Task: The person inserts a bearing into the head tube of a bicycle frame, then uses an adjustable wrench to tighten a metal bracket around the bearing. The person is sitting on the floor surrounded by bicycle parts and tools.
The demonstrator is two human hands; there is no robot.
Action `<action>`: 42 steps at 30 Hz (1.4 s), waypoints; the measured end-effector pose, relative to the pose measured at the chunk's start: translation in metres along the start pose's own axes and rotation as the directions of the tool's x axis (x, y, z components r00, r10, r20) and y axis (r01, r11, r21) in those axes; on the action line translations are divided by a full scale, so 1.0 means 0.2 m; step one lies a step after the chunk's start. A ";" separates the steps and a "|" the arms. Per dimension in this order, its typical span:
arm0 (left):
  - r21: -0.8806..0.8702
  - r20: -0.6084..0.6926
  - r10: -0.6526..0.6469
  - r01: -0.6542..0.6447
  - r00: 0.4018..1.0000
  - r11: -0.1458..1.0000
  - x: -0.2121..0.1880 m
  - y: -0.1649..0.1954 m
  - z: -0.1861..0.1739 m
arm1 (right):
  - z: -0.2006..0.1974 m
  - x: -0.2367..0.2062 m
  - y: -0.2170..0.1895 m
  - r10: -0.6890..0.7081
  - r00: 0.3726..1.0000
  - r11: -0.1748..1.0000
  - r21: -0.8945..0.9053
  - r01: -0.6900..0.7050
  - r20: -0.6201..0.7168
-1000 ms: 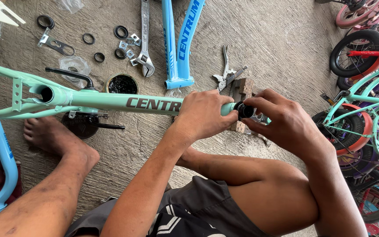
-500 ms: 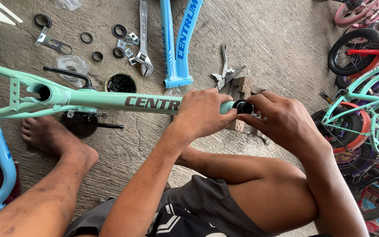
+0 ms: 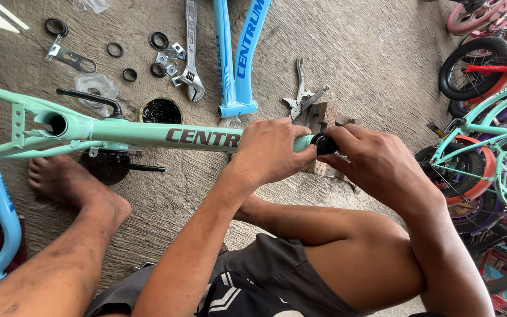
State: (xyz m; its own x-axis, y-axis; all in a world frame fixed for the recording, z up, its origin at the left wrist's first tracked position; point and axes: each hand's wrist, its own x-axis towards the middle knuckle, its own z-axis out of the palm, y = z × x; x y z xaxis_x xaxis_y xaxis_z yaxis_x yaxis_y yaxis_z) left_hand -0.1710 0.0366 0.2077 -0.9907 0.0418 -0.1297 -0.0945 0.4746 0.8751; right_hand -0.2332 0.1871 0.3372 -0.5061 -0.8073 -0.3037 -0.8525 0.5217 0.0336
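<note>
Two hands: left hand (image 3: 274, 149) fingers grip mint frame tube (image 3: 148, 134); right hand (image 3: 377, 164) fingers pinch black ring (image 3: 325, 144) at tube end.

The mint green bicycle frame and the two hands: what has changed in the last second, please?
Almost nothing has changed. The left hand still grips the mint green frame near its end, and the fingers of the right hand stay on the black ring at the tube's end. The wrench, pliers and grease tin lie as before; only the view shifted slightly.
</note>
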 end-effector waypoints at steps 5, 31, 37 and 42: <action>-0.032 -0.017 -0.014 0.013 1.000 0.999 0.00 0.00 0.00 | 0.04 0.02 0.01 0.054 0.998 0.990 -0.128 -0.050 0.029; -0.067 -0.066 0.008 -0.013 0.998 0.998 -0.02 0.01 -0.01 | 0.00 -0.02 0.00 0.023 0.999 0.992 0.121 -0.019 -0.031; -0.058 -0.056 0.013 -0.017 0.998 0.998 -0.02 0.01 -0.01 | -0.01 -0.01 0.00 0.015 0.999 0.995 0.099 -0.010 -0.046; -0.042 -0.054 0.037 -0.039 0.998 0.998 -0.01 0.00 -0.02 | -0.01 -0.01 0.01 0.018 0.999 0.994 0.106 -0.014 -0.039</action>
State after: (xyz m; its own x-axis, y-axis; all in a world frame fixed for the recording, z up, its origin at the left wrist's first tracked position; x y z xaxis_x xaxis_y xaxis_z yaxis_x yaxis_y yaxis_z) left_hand -0.1691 0.0338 0.2094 -0.9973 0.0118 -0.0724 -0.0600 0.4351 0.8984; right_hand -0.2341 0.1883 0.3399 -0.5259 -0.8080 -0.2656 -0.8267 0.5590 -0.0636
